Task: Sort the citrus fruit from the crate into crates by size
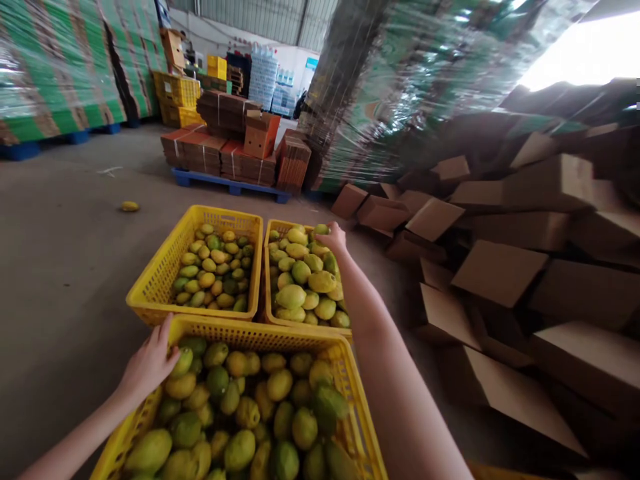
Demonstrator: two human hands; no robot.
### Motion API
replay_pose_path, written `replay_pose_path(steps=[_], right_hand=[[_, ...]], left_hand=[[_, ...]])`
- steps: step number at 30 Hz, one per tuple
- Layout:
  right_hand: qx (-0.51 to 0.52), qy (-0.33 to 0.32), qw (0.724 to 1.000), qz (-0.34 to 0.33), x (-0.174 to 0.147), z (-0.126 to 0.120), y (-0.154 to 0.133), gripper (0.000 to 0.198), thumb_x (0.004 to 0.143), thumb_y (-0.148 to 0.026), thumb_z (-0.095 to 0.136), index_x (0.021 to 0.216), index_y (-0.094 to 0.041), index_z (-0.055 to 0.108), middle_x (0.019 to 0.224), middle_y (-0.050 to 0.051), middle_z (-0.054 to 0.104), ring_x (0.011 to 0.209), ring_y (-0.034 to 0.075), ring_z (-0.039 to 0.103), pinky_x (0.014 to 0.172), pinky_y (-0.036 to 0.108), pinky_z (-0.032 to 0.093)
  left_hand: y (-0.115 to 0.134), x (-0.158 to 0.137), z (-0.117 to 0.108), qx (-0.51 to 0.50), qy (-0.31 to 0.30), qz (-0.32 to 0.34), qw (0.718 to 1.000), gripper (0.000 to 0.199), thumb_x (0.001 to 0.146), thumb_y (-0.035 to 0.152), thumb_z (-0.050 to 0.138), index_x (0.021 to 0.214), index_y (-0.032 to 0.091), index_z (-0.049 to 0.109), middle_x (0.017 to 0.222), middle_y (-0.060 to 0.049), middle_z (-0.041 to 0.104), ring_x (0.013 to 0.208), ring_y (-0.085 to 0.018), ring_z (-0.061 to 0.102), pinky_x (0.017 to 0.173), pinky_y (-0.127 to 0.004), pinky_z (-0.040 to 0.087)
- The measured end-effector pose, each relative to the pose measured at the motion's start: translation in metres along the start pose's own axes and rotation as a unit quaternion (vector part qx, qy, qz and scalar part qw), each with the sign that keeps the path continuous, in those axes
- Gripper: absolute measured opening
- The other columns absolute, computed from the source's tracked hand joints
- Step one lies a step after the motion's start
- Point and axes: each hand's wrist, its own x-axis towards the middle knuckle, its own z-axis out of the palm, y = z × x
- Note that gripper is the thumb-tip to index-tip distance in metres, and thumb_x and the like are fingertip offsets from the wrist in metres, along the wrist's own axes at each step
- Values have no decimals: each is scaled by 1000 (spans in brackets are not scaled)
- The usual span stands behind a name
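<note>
My left hand point(150, 360) rests at the far left corner of the near yellow crate point(250, 325), fingers stretched along the rim and thumb apart from them. Beside the thumb is a green-yellow lemon point(183, 361); contact is hard to make out. At the far right corner of the right yellow crate point(265, 280), my right hand point(334, 237) is closed on a greenish lemon point(321, 229), partly hidden by the fingers. Yellow and green lemons fill this crate and the near one. Smaller lemons lie in the left yellow crate point(150, 283).
Empty cardboard boxes point(500, 270) lie heaped on the right. Flattened cartons point(200, 148) stand on a blue pallet point(230, 183) ahead. One lemon point(130, 207) lies on the floor. Wrapped stacks point(55, 67) rise at the left and also behind the boxes.
</note>
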Motion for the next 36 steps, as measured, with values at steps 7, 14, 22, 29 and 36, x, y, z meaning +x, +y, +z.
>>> replay_pose_path(steps=[7, 14, 22, 29, 36], right_hand=[[5, -43, 999, -15, 9, 65, 14, 48, 84, -27, 70, 130, -16, 61, 144, 24, 53, 138, 41, 48, 115, 64, 31], [27, -67, 997, -33, 20, 59, 12, 36, 98, -33, 56, 127, -11, 60, 143, 23, 55, 138, 37, 46, 116, 62, 27], [32, -74, 995, -54, 11, 56, 4, 42, 101, -33, 49, 134, -10, 59, 148, 26, 51, 142, 38, 44, 116, 57, 30], [33, 26, 977, -209, -60, 11, 13, 48, 101, -36, 38, 142, -16, 52, 152, 19, 49, 144, 31, 42, 119, 51, 33], [-57, -20, 916, -396, -263, -30, 103, 36, 100, -37, 46, 126, -24, 66, 129, 18, 64, 125, 35, 56, 108, 55, 44]], left_hand=[[-5, 0, 7, -7, 15, 4, 1000, 63, 98, 35, 32, 153, 5, 35, 136, -23, 62, 96, -34, 75, 74, -40, 60], [-1, 0, 0, -19, 14, -6, 1000, 62, 97, 34, 38, 153, 8, 36, 134, -22, 63, 97, -33, 75, 78, -39, 61], [0, 1, 0, -21, 2, -19, 1000, 60, 98, 31, 38, 154, 12, 35, 137, -19, 62, 99, -30, 75, 76, -36, 59], [5, 3, -9, -15, -19, -22, 999, 62, 96, 27, 42, 156, 14, 34, 129, -18, 65, 98, -30, 74, 76, -35, 59], [13, 2, -33, -6, -63, -27, 998, 68, 94, 28, 44, 156, 6, 30, 132, -23, 60, 109, -34, 70, 86, -38, 57]])
